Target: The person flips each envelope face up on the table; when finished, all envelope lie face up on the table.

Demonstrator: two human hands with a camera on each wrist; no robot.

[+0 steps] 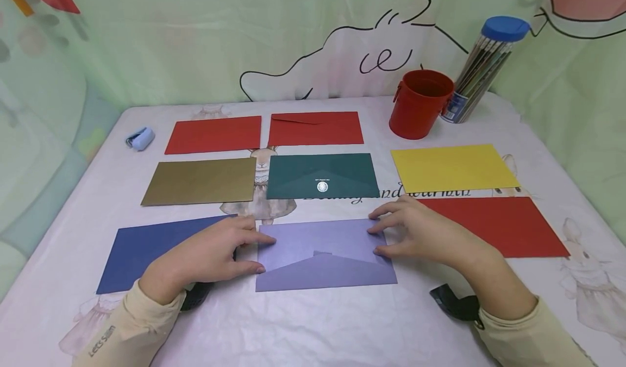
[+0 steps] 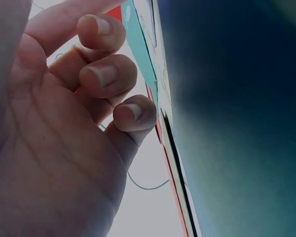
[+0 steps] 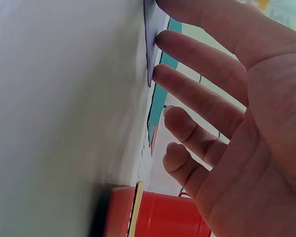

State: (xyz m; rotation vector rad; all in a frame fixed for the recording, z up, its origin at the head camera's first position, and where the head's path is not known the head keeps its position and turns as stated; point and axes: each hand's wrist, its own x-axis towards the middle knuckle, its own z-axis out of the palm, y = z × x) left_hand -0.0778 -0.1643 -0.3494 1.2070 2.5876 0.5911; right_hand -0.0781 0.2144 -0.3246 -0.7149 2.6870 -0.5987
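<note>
A lavender envelope (image 1: 325, 272) lies flap side up at the front middle of the table. My left hand (image 1: 205, 258) touches its left edge with index finger and thumb, over the right part of a blue envelope (image 1: 146, 250). In the left wrist view, the other fingers (image 2: 108, 76) bend loosely with nothing in them. On the opposite side, my right hand (image 1: 425, 231) rests fingertips and thumb at the lavender envelope's right edge. The right wrist view shows its fingers (image 3: 202, 96) spread, with the tips by that edge. A red envelope (image 1: 504, 228) lies right of this hand, partly behind it.
Farther back lie a gold envelope (image 1: 200, 182), a dark green one (image 1: 320, 174), a yellow one (image 1: 455, 168) and two red ones. A red bucket (image 1: 415, 109) and a blue-lidded tube of pencils (image 1: 481, 76) stand back right. A small light-blue object (image 1: 140, 138) lies back left.
</note>
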